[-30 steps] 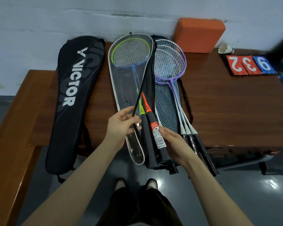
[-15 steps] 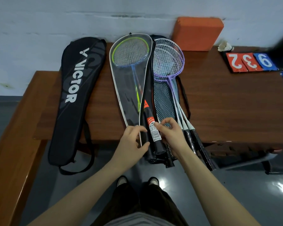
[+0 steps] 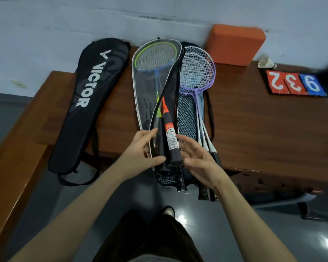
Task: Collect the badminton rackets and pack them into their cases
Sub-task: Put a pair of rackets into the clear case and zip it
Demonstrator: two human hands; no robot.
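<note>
Lying on the brown wooden desk [image 3: 263, 129], handles overhanging: clear white-edged racket case [image 3: 148, 103] with black-gripped rackets [image 3: 171, 146]; left hand [image 3: 142, 150] pinches its edge; right hand [image 3: 199, 157] spread, empty. Likely light, stiff-shafted, strings fragile; take by the grips.

Looks to me like sports hall back room: flip scoreboard [image 3: 294, 83], shuttlecock [image 3: 267, 63], orange foam pad [image 3: 235, 44] on wooden table [image 3: 263, 125], painted wall, glossy floor.
</note>
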